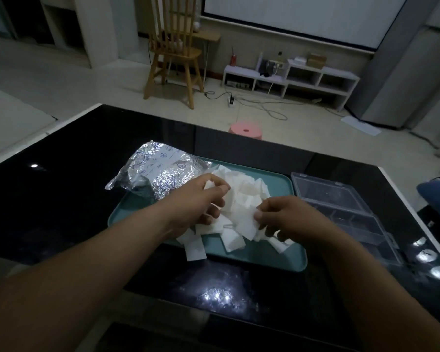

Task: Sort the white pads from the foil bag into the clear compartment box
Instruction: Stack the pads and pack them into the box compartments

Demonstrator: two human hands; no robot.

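Both forearms reach in from the lower corners. The right hand (285, 217) and left hand (203, 199) each pinch white pads (239, 194) heaped mid-frame on the teal tray (277, 184). The clear compartment box (341, 207) lies open just right of the tray, and the foil bag (158, 168) lies at the tray's upper left.

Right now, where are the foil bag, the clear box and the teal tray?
foil bag (163, 168): head view, crinkled silver side
clear box (353, 224): head view, divided front compartments
teal tray (259, 257): head view, bare near rim

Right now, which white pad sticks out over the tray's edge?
The near-left pad of the pile: it overhangs the tray's near edge onto the table; the others lie inside.
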